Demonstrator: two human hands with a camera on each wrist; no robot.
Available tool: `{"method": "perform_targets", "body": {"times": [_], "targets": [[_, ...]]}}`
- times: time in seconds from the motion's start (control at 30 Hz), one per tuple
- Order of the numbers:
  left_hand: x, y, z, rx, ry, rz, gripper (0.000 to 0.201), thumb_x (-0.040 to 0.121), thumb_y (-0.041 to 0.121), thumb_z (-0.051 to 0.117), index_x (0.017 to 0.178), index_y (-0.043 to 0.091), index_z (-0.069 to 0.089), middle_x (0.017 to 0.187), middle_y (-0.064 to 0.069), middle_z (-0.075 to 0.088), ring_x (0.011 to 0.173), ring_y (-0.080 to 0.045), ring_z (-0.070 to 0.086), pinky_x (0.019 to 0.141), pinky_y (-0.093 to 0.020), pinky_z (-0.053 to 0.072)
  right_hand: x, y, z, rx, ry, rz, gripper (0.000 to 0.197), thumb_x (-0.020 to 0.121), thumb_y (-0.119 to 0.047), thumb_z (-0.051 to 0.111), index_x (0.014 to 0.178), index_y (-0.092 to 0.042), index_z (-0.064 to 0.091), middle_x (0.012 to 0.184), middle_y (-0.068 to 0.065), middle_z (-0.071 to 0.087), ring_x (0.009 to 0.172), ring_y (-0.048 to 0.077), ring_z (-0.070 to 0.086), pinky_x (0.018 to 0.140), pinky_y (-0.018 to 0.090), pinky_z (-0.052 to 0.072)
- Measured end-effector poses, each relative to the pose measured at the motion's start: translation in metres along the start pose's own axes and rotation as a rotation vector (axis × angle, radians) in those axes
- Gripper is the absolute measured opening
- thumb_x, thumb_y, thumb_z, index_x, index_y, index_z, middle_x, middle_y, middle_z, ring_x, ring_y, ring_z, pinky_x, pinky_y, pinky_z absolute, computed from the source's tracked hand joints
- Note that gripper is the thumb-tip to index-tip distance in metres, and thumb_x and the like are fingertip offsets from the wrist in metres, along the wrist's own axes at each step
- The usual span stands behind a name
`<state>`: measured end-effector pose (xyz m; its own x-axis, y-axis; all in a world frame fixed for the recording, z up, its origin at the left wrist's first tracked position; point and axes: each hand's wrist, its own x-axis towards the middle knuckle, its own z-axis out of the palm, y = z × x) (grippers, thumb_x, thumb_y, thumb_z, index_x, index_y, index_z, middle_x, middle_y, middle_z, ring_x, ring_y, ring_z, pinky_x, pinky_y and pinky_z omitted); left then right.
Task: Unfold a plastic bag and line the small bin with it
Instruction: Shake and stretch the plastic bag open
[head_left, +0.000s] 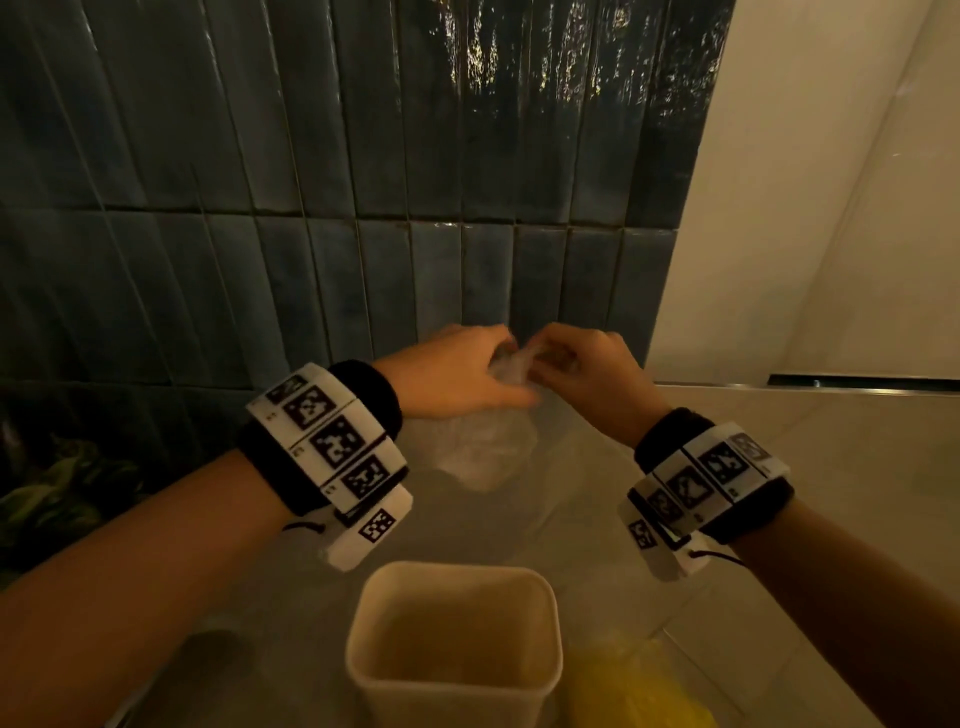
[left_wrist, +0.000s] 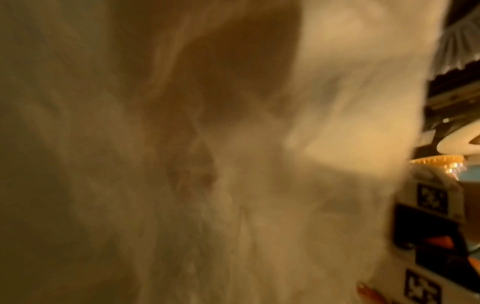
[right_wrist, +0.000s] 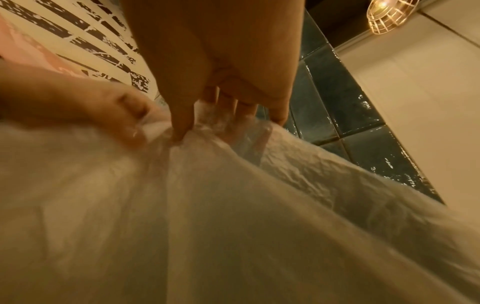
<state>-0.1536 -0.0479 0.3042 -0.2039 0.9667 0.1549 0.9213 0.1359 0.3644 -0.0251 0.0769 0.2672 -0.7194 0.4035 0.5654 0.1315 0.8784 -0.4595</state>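
The bin (head_left: 454, 644) stands open and unlined on the counter (head_left: 810, 467), while above and beyond it the left hand (head_left: 457, 371) and right hand (head_left: 582, 371), raised close together, each pinch the crumpled bag (head_left: 491, 447) hanging between them.

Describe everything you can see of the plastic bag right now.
The plastic bag is thin, translucent whitish film, heavily crinkled and still bunched rather than opened. Both hands pinch its gathered top edge close together: the left hand and the right hand. The rest hangs down from them in front of the dark blue tiled wall, above and beyond the small bin. Whether its lower end touches the counter cannot be told.
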Motion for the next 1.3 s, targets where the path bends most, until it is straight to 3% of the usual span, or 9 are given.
{"method": "perform_targets", "body": {"times": [0.1,0.4,0.5,0.6,0.77,0.9,1.07,1.2,1.3], "targets": [[-0.004,-0.017,-0.001,0.13,0.024,0.0,0.015,0.079,0.026,0.061,0.092,0.021,0.065,0.086,0.001,0.065,0.085,-0.019,0.063,0.077,-0.039,0.052,-0.005,0.001,-0.004,0.009,-0.04,-0.004,0.016,0.082,-0.026,0.069,0.095,-0.018,0.065,0.074,-0.011,0.06,0.069,0.001,0.055,0.062,0.008,0.041],[-0.024,-0.058,-0.042,-0.117,0.324,0.069,0.025,0.085,0.003,0.058,0.1,0.022,0.067,0.098,-0.004,0.07,0.095,-0.017,0.065,0.089,-0.034,0.051,-0.036,0.038,0.002,-0.176,-0.444,0.26,0.038,0.084,-0.041,0.064,0.118,-0.024,0.058,0.102,-0.005,0.063,0.095,0.014,0.059,0.078,0.025,0.044],[-0.027,-0.068,-0.058,-0.143,0.471,0.067,0.026,0.087,0.002,0.056,0.099,0.022,0.067,0.099,-0.004,0.069,0.094,-0.013,0.063,0.087,-0.024,0.049,-0.027,0.043,-0.008,-0.154,-0.321,0.285,0.016,0.094,-0.032,0.05,0.093,-0.023,0.063,0.087,-0.001,0.064,0.082,0.015,0.061,0.072,0.029,0.045],[-0.027,-0.075,-0.071,-0.172,0.606,0.108,0.038,0.087,0.002,0.056,0.085,0.04,0.059,0.088,0.01,0.065,0.083,0.013,0.059,0.084,-0.009,0.046,-0.012,0.042,-0.025,-0.159,-0.118,0.243,0.022,0.096,-0.028,0.047,0.077,-0.027,0.056,0.074,-0.003,0.057,0.068,0.016,0.053,0.067,0.03,0.039],[-0.029,-0.077,-0.086,-0.133,0.851,0.107,0.04,0.088,0.004,0.053,0.083,0.044,0.054,0.084,0.027,0.055,0.077,0.015,0.056,0.075,0.003,0.041,0.009,0.031,-0.048,-0.311,0.139,0.175,0.022,0.095,-0.031,0.046,0.102,-0.021,0.065,0.088,0.004,0.065,0.083,0.025,0.06,0.075,0.036,0.046],[-0.03,-0.081,-0.083,-0.136,1.029,0.097,0.02,0.089,0.009,0.054,0.1,0.025,0.057,0.097,0.004,0.06,0.081,0.005,0.054,0.075,0.002,0.042,0.014,0.024,-0.061,-0.382,0.308,0.079,0.023,0.095,-0.033,0.047,0.106,-0.017,0.06,0.1,0.009,0.065,0.09,0.027,0.058,0.079,0.041,0.045],[-0.038,-0.099,-0.064,-0.057,0.953,0.032,0.025,0.085,0.011,0.062,0.097,0.031,0.053,0.087,0.012,0.049,0.075,0.006,0.05,0.077,-0.007,0.043,0.001,0.021,-0.061,-0.357,0.326,0.034,0.026,0.09,-0.029,0.059,0.105,-0.008,0.055,0.1,0.01,0.053,0.088,0.022,0.045,0.073,0.028,0.03],[-0.049,-0.114,-0.048,-0.042,0.775,-0.127,0.016,0.084,0.011,0.064,0.1,0.006,0.063,0.088,-0.009,0.063,0.081,-0.017,0.057,0.075,-0.029,0.046,-0.014,0.024,-0.062,-0.278,0.111,0.111,0.049,0.076,-0.045,0.07,0.11,-0.017,0.05,0.106,0.002,0.049,0.093,0.016,0.045,0.077,0.029,0.039],[-0.054,-0.124,-0.042,-0.042,0.583,-0.216,0.01,0.084,0.013,0.065,0.093,0.009,0.067,0.088,-0.011,0.068,0.083,-0.022,0.064,0.076,-0.034,0.051,-0.024,0.023,-0.06,-0.217,-0.071,0.19,0.064,0.063,-0.065,0.064,0.111,-0.027,0.047,0.11,-0.005,0.046,0.099,0.014,0.043,0.081,0.027,0.039]]}}
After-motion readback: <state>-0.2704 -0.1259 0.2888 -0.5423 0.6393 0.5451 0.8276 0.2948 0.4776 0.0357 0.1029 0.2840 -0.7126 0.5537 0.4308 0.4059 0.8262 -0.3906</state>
